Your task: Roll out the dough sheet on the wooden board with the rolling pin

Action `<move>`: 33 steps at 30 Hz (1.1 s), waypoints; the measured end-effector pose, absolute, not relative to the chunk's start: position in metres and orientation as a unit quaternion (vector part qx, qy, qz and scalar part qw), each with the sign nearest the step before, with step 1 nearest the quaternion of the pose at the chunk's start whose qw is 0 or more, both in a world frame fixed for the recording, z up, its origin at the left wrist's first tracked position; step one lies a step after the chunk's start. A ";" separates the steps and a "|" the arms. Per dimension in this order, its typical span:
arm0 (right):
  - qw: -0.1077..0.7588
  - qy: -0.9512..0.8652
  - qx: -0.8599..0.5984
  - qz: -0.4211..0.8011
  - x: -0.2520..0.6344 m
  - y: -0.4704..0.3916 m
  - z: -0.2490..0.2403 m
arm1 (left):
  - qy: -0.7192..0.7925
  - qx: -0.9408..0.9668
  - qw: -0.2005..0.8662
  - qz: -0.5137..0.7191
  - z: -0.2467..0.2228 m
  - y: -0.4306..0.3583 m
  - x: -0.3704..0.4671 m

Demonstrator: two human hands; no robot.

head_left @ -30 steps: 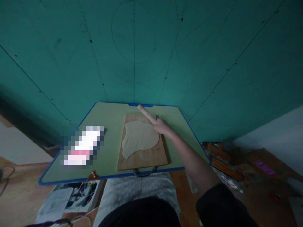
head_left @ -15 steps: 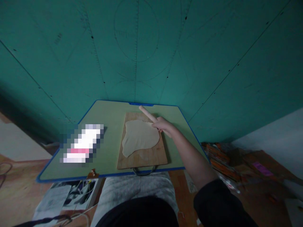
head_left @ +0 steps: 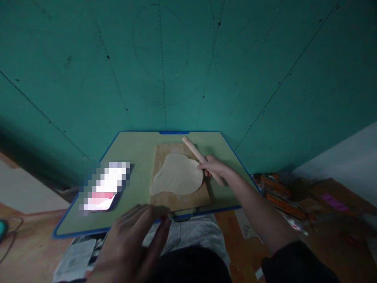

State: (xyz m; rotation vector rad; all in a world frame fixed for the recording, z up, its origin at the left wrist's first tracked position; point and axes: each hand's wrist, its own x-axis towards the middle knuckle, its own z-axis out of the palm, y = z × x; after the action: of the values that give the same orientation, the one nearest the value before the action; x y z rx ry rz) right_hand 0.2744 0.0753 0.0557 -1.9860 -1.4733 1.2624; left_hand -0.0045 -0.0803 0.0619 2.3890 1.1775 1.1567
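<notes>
A thin, uneven sheet of pale dough (head_left: 178,175) lies on a wooden board (head_left: 181,201), covering much of it. At the dough's right edge my right hand (head_left: 214,166) is closed round a wooden rolling pin (head_left: 193,147), whose upper end points to the back left. My left hand (head_left: 135,236) is in the lower foreground, nearer the camera than the board. Its fingers are bent, thumb and index apart along most of their length; blur hides whether their tips meet or hold anything.
The board rests on a pale green folding table (head_left: 137,149) with a blue rim and a handle at its near edge. A phone with a blurred-out screen (head_left: 107,184) stands at the left. Cardboard and clutter (head_left: 282,200) lie at the right, beyond the table.
My left hand has come into view at the lower left. My right hand and the rolling pin have shifted right. The dough now lies differently on the board, and the view has moved slightly.
</notes>
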 end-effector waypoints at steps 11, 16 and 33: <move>0.189 -0.485 -0.699 0.490 0.308 -0.027 0.045 | 0.636 0.746 0.064 0.188 0.044 0.008 0.005; 0.228 -0.480 -0.709 0.463 0.315 -0.020 0.048 | 0.696 0.710 0.108 0.000 0.036 0.034 0.003; 0.268 -0.472 -0.715 0.441 0.300 0.019 0.031 | 0.647 0.750 0.099 -0.097 0.040 0.046 0.005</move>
State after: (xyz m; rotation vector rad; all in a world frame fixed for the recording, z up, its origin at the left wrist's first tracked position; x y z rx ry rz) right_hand 0.2996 0.0195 0.0310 -1.9285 -1.2727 1.1895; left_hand 0.0049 0.0464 0.0405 2.2170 1.9144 -0.2863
